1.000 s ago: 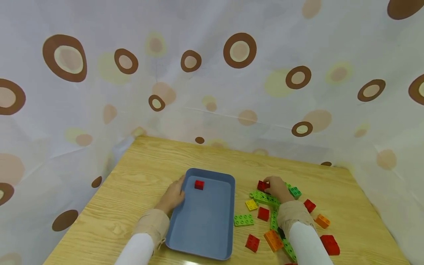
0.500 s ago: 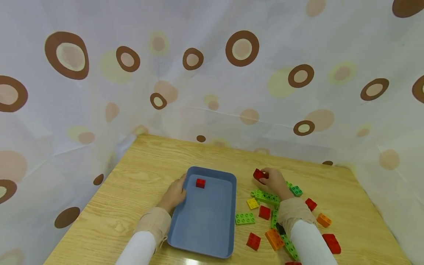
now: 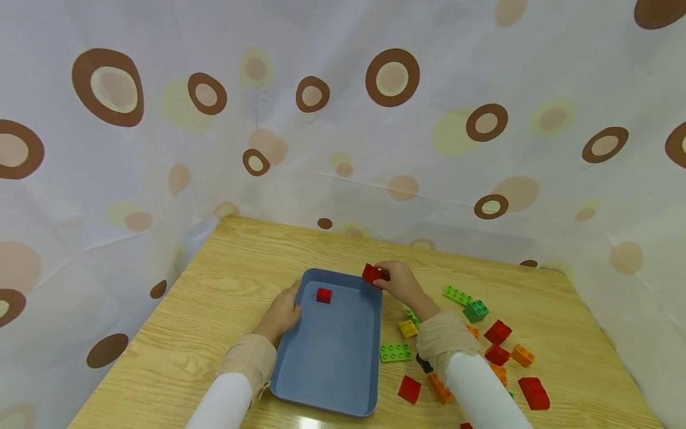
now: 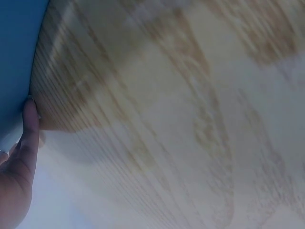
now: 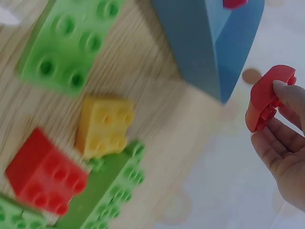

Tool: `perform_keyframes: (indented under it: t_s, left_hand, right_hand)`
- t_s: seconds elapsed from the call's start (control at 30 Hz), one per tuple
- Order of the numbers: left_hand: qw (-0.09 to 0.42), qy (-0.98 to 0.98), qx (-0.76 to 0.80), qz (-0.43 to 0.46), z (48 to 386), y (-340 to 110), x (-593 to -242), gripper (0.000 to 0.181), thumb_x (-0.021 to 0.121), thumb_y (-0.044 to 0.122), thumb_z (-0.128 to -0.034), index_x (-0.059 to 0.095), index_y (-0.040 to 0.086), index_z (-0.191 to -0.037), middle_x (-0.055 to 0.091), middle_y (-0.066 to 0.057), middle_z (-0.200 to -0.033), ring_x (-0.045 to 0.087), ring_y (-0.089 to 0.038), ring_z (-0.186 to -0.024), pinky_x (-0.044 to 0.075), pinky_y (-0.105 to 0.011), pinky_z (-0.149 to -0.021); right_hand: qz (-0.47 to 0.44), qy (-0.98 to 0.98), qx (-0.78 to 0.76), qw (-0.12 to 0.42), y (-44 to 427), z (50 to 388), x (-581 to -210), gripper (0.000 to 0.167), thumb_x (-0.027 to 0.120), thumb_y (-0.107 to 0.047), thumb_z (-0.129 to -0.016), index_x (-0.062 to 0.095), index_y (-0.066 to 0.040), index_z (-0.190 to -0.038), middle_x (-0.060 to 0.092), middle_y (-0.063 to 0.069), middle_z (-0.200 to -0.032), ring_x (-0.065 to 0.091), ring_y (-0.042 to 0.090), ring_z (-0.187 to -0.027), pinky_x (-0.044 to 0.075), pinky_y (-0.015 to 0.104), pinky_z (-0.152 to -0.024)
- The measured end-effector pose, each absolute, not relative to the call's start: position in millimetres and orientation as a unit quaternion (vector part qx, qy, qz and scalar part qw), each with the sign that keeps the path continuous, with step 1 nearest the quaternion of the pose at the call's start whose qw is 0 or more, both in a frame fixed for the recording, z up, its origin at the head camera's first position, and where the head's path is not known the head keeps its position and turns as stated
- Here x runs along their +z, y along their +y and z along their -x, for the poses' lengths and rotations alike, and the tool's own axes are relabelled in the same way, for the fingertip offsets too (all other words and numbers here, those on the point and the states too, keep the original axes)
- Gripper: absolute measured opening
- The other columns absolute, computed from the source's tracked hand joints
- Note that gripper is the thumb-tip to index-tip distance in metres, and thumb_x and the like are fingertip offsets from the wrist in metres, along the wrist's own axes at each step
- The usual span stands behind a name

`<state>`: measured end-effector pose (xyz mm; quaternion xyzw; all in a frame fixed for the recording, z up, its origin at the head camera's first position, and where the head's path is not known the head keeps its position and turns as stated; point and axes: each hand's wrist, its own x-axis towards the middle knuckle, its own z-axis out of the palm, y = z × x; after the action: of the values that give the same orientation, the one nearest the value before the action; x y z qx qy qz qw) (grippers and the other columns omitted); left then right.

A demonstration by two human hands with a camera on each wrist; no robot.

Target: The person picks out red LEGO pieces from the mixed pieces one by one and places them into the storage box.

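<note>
My right hand [image 3: 401,285] pinches a red toy brick [image 3: 371,274] between thumb and fingers, above the far right corner of the blue-grey tray [image 3: 327,405]. In the right wrist view, the same brick [image 5: 270,95] shows a sloped, curved side, and the hand [image 5: 290,157] has its fingers under it. My left hand [image 3: 280,316] grips the tray's left rim; the left wrist view catches this hand [image 4: 21,167] at the tray's edge [image 4: 16,62]. A small red brick [image 3: 324,295] lies inside the tray near its far end.
Right of the tray, several bricks lie on the wooden table [image 3: 257,250]: a light green one [image 3: 395,353], a yellow one [image 3: 408,329], a dark green one [image 3: 475,311], red [image 3: 409,389] and orange [image 3: 522,356] ones. My right forearm hides some. A patterned curtain [image 3: 343,119] hangs behind.
My right hand has lifted the red brick from beside the green pieces and carried it left to the tray's far right corner. The left hand stays on the rim.
</note>
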<state>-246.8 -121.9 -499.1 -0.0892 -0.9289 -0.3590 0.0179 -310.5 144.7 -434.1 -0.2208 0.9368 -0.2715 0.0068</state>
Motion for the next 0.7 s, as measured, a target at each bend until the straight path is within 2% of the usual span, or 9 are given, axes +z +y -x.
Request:
perform_keyframes:
  t_s: [0.37,0.7]
  left_hand:
    - [0.022,-0.93,-0.356,0.089,247.5,-124.1,-500.5,0.059,0.05,-0.004,-0.0805,0.034,-0.011,-0.137,0.053,-0.035,-0.119,0.051,-0.045,-0.114,0.042,-0.051,-0.099]
    - [0.031,-0.929,-0.356,0.096,249.5,-124.3,-503.0,0.059,0.049,-0.004,-0.0796,0.034,-0.012,-0.136,0.054,-0.035,-0.117,0.052,-0.045,-0.113,0.042,-0.051,-0.099]
  right_hand:
    - [0.259,0.943,-0.209,0.013,101.9,300.8,-454.1,0.029,0.071,-0.007,-0.077,0.067,0.003,-0.104,0.068,0.017,-0.1,0.062,0.028,-0.091,0.052,0.041,-0.082]
    - [0.246,0.957,-0.155,0.018,88.5,299.7,-477.6,0.028,0.072,-0.01,-0.077,0.067,0.002,-0.102,0.068,0.014,-0.095,0.063,0.023,-0.087,0.053,0.036,-0.075]
